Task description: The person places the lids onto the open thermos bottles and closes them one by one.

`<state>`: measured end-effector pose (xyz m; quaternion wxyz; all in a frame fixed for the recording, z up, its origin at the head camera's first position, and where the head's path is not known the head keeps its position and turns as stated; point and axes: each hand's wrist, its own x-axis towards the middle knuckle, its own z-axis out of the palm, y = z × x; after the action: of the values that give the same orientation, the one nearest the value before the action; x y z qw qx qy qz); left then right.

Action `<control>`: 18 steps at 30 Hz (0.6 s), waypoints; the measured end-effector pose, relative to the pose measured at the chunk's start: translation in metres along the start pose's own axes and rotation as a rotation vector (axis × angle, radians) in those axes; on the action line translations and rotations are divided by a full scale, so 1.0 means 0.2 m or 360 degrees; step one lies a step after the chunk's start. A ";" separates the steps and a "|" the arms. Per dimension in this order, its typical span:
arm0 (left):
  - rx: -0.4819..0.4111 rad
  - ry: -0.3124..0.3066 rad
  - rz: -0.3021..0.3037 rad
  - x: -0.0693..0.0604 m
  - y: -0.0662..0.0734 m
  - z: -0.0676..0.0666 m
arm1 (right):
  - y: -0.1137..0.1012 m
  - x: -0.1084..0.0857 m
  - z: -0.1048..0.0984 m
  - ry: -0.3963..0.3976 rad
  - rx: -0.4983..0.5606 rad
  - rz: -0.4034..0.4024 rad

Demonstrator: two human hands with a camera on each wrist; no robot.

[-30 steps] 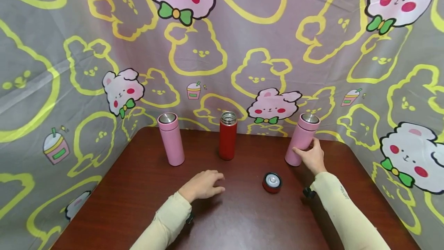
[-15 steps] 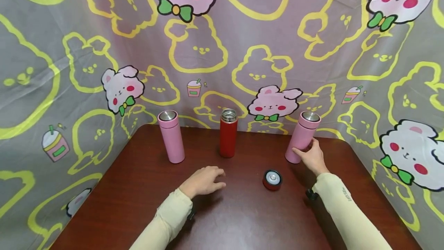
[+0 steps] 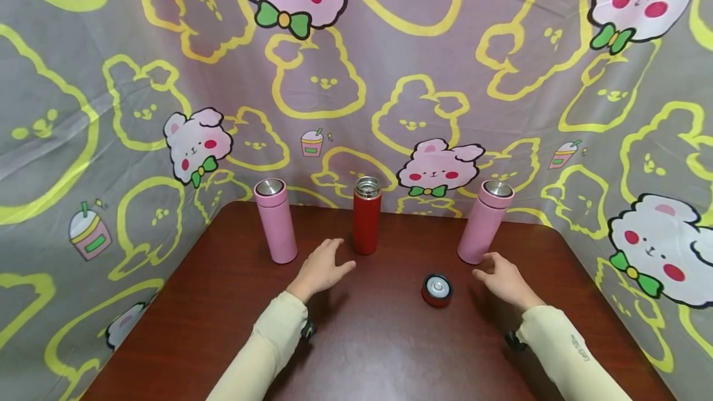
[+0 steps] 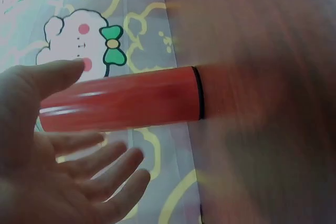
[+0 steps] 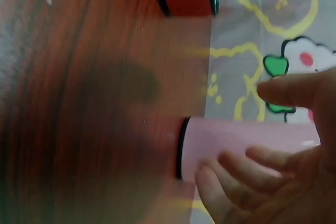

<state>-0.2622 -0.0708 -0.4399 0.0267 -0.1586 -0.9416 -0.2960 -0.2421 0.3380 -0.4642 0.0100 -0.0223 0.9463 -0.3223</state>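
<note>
An uncapped red bottle [image 3: 365, 221] stands upright at the back middle, its steel neck showing. My left hand [image 3: 323, 268] hovers to its near left, thumb and fingers spread; in the left wrist view the red bottle [image 4: 126, 100] appears beyond the spread fingers, with no grip on it. A capped pink bottle [image 3: 483, 224] stands at the back right. Just in front of it is my right hand [image 3: 507, 280], relaxed and holding nothing; the right wrist view shows the pink bottle [image 5: 236, 142] past the fingers. The red and black lid [image 3: 437, 290] lies between the hands, underside up.
Another capped pink bottle [image 3: 276, 224] stands at the back left of the brown table [image 3: 390, 351]. Patterned grey cloth [image 3: 334, 98] hangs behind the table and along both sides.
My right hand has let go of the right pink bottle and moved back toward me. My left hand has moved forward, closer to the red bottle, its fingers spreading. The bottles and lid have stayed put.
</note>
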 end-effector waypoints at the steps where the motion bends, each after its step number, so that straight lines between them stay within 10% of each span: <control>1: -0.0037 0.0026 -0.0033 0.02 0.00 0.00 | -0.01 -0.01 0.01 -0.0042 -0.0005 -0.0023; 11: -0.0519 0.0192 -0.0236 0.21 0.03 0.05 | -0.15 -0.04 0.10 -0.0331 -0.0041 -0.0295; 18: -0.0656 0.0214 -0.0254 0.32 0.06 0.06 | -0.23 -0.02 0.21 -0.0313 -0.0175 -0.0336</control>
<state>-0.3185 -0.0367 -0.4349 0.0331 -0.0656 -0.8669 -0.4931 -0.2357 0.2765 -0.4692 0.0674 -0.1536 0.9495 -0.2653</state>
